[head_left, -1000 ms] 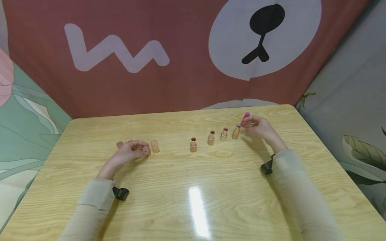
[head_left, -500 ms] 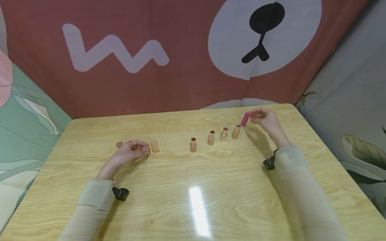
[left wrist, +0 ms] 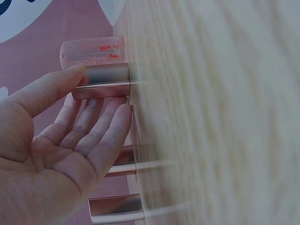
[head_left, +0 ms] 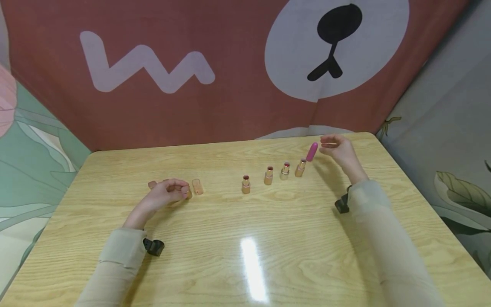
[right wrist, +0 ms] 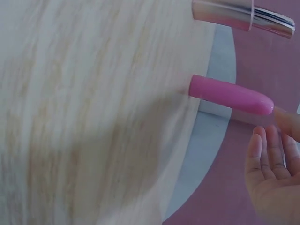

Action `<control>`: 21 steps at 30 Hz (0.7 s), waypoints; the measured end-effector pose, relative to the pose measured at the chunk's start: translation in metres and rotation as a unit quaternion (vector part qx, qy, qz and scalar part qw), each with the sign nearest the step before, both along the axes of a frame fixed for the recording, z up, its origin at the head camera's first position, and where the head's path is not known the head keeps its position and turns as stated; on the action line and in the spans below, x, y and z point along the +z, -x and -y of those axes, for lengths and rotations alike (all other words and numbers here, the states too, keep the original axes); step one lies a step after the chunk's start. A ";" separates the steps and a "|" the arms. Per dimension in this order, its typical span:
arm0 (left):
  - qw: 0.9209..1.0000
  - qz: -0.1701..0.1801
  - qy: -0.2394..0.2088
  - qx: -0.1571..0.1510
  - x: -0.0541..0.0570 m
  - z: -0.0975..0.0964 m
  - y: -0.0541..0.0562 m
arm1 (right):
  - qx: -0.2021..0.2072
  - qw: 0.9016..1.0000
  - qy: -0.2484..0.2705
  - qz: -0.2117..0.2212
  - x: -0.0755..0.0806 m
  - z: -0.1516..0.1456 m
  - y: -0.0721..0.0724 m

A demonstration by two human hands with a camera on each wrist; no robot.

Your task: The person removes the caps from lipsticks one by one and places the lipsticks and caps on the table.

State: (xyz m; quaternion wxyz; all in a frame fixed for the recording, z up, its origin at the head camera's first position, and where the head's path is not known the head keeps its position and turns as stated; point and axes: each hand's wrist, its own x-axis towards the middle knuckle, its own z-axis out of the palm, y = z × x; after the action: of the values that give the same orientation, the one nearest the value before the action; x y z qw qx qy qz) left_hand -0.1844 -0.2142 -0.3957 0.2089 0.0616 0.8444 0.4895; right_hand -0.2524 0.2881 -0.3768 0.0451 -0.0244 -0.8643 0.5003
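My left hand point(head_left: 165, 195) pinches a rose-gold lipstick cap point(left wrist: 102, 80) standing on the table, thumb on one side and fingertips on the other. Right beside it is a clear cap point(head_left: 197, 186) with red marks. Two more rose-gold caps, one of them point(left wrist: 117, 209) fully in sight, stand behind the fingers in the left wrist view. My right hand point(head_left: 342, 154) holds nothing, its fingers loosely bent just right of an upright pink tube point(head_left: 312, 152) with a rounded tip. Left of that tube stands an uncapped lipstick point(head_left: 300, 168) with a gold collar.
Farther left in the row stand more uncapped lipsticks: one with a clear base point(head_left: 284, 171), a rose-gold lipstick point(head_left: 269, 175) and another lipstick point(head_left: 246, 184). The wooden table point(head_left: 207, 251) meets a reddish cloth backdrop point(head_left: 230, 106) at its far edge.
My right hand has let go of the pink tube and drawn back to the right and away from me. The tube stays upright. My left hand has not moved.
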 end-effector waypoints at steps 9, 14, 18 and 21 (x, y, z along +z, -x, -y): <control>1.000 -0.002 0.006 0.001 0.000 0.000 0.000 | 0.019 0.999 0.017 0.018 -0.010 0.005 0.004; 1.000 -0.004 0.007 0.001 0.000 0.000 0.000 | 0.025 0.999 0.011 0.043 -0.012 0.008 0.004; 1.000 -0.005 0.012 0.001 -0.001 0.000 0.000 | 0.023 0.998 0.005 0.064 -0.013 0.011 0.003; 1.000 -0.007 0.015 0.000 -0.001 0.000 0.000 | 0.020 0.997 -0.003 0.076 -0.013 0.012 0.003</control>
State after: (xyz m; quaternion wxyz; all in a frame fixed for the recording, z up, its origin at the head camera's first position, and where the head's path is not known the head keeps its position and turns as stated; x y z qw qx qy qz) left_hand -0.1844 -0.2145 -0.3963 0.2039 0.0617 0.8529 0.4766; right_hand -0.2556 0.2760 -0.3897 -0.0305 -0.0443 -0.8670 0.4955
